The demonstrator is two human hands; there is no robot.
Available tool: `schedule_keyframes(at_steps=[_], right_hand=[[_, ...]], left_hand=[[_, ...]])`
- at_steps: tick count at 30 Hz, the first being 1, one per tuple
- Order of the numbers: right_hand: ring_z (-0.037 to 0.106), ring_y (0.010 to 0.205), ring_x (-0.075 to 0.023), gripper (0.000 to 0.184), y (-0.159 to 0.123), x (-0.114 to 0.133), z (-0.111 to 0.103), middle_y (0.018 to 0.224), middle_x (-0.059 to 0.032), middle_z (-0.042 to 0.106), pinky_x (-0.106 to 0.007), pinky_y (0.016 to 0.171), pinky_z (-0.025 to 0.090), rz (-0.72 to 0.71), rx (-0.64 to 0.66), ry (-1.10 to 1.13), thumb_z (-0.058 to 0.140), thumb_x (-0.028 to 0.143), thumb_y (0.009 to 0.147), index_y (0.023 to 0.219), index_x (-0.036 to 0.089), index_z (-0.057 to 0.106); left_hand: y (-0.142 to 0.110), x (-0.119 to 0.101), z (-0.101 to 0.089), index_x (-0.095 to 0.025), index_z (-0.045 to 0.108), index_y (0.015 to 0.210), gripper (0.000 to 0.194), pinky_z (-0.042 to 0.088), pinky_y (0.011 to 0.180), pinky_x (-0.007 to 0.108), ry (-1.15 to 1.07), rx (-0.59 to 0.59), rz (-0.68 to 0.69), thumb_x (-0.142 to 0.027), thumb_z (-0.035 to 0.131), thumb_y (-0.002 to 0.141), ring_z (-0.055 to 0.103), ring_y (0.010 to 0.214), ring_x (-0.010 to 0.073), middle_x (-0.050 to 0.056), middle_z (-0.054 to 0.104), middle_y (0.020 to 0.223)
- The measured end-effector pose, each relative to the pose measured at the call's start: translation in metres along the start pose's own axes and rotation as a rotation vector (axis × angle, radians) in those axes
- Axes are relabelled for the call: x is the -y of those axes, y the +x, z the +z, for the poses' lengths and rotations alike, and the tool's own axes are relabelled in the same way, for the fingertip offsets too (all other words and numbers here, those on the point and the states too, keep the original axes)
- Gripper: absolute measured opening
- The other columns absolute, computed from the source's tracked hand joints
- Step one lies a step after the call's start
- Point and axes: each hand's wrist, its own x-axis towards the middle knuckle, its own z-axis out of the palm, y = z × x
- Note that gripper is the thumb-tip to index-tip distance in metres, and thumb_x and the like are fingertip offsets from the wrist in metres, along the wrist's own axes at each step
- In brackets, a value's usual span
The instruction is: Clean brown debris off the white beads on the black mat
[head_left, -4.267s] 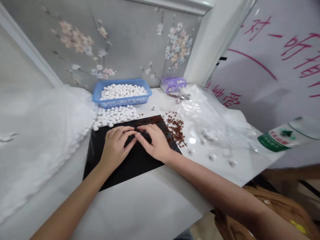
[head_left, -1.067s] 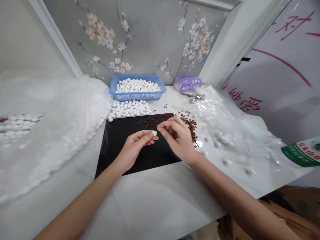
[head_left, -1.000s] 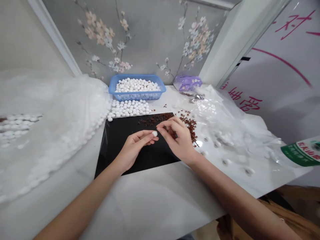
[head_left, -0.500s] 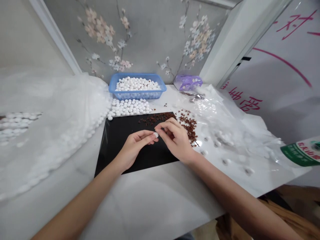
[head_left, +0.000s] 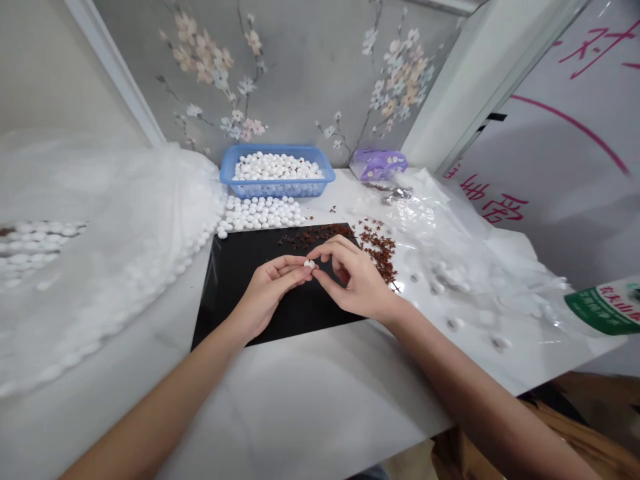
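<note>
While the left hand [head_left: 273,290] holds a small white ball [head_left: 309,265] over the black mat [head_left: 237,293], the right hand [head_left: 353,277] is brought close to it from the other side. The ball looks round, so its long axis cannot be told; a small dark mark appears on its upper part, but it is too small to be read surely. The fingers of the left hand are together, clamped on the ball between thumb and fingertips. The right thumb and forefinger are curved and stand a little apart, their tips beside the ball; whether they also press on it, one cannot tell. Brown star-shaped pieces [head_left: 381,250] lie near the right hand, partly on the mat, and behind the mat is a blue basket [head_left: 277,189] with more white balls [head_left: 277,167].
</note>
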Motion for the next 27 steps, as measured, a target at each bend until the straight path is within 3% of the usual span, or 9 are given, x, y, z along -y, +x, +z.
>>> schedule_keyframes(at_steps=[9,27], right_hand=[[0.052,0.077,-0.0107,0.018,0.0000,-0.0029,0.0026,0.085,-0.0022,0.050,-0.020,0.060,0.040,-0.036,0.010,-0.081,0.054,0.018,0.086,0.104,0.019,0.054],[0.043,0.059,-0.0059,0.014,-0.0015,-0.0055,0.0074,0.081,-0.0006,0.048,-0.019,0.056,0.039,-0.044,-0.042,0.008,0.054,0.021,0.089,0.101,0.019,0.058]], left_hand=[[0.0017,0.0009,-0.0005,-0.019,0.069,0.081,0.021,0.047,0.082,0.023,-0.019,-0.037,0.009,-0.031,0.075,0.064,0.060,0.079,0.0087,0.000,0.068,0.086],[0.0011,-0.0017,-0.0003,-0.019,0.069,0.074,0.020,0.046,0.075,0.020,-0.052,-0.048,-0.015,-0.031,0.078,0.061,0.056,0.070,0.0054,-0.002,0.066,0.078]])
